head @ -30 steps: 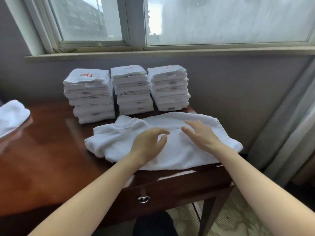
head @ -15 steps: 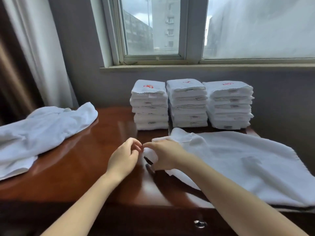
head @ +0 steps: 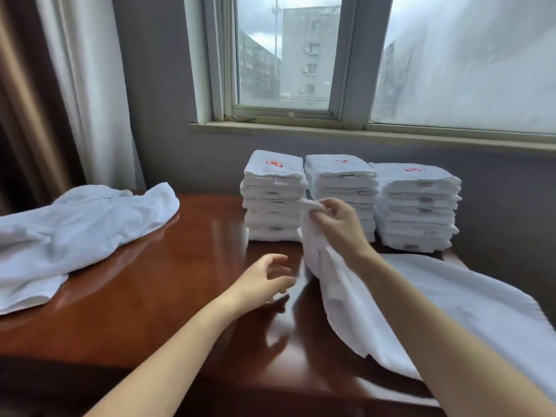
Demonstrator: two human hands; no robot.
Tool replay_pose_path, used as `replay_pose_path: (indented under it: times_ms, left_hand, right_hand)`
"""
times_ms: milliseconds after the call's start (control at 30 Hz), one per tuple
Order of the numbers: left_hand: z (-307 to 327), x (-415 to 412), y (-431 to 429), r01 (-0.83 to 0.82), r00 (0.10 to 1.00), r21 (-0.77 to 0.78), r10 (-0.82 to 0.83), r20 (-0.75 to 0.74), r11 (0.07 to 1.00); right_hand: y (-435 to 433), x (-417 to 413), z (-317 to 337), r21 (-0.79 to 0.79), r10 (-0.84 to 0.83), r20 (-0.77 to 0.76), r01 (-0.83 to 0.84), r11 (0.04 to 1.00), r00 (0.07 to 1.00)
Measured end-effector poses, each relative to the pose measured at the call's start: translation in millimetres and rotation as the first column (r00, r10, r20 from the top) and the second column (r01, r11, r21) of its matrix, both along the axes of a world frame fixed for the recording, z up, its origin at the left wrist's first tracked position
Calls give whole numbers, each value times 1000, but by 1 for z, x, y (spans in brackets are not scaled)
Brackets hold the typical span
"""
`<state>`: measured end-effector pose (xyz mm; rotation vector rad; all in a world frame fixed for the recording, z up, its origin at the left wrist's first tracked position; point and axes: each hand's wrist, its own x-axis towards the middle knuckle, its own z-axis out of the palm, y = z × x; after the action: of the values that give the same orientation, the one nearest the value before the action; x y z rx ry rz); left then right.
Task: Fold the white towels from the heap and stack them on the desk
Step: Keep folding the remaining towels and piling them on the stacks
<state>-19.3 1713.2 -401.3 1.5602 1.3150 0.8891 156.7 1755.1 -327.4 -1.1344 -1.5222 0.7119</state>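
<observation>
Since half a second ago my left hand (head: 264,284) has come off the towel (head: 481,296) and now hovers over the desk (head: 168,281), fingers loosely spread, holding nothing. The towel's near part lies flat on the desk's right end, while its left corner has risen from the wood: my right hand (head: 340,224) pinches that corner between thumb and fingers, wrist bent, raised in front of the middle of three stacks (head: 340,179) of folded towels at the back. The heap (head: 75,233) lies on the desk's left end, well apart from both hands.
</observation>
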Motion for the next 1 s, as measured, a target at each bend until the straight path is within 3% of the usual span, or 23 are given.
replay_pose_path:
  times_ms: [67, 167, 300, 567, 767, 833, 933, 1000]
  left_hand:
    - [6, 12, 6, 78, 996, 22, -77, -40, 997]
    - [14, 31, 12, 137, 987, 44, -132, -96, 990]
    - [20, 56, 16, 121, 987, 97, -109, -121, 988]
    - [35, 86, 3, 268, 963, 95, -264, -49, 959]
    - [35, 75, 7, 111, 983, 157, -86, -160, 981]
    - [39, 66, 13, 41, 983, 126, -18, -181, 991]
    - [60, 51, 23, -101, 994, 86, 98, 47, 991]
    - [82, 37, 32, -170, 983, 180, 154, 100, 969]
  right_hand:
    - [-2, 11, 21, -46, 13, -253, -26, 999, 967]
    - [-4, 28, 44, -90, 49, -546, -116, 989, 836]
    - [-7, 46, 61, -73, 53, -722, -153, 986, 690]
    - [-14, 66, 67, -103, -6, -775, -118, 988, 632]
    - [-15, 69, 66, -106, -20, -769, -97, 990, 639]
    - [-16, 71, 65, -110, -31, -753, -79, 991, 657]
    - [-19, 74, 64, -73, -75, -667, 35, 997, 742]
    - [-24, 75, 66, 16, -131, -533, 165, 986, 836]
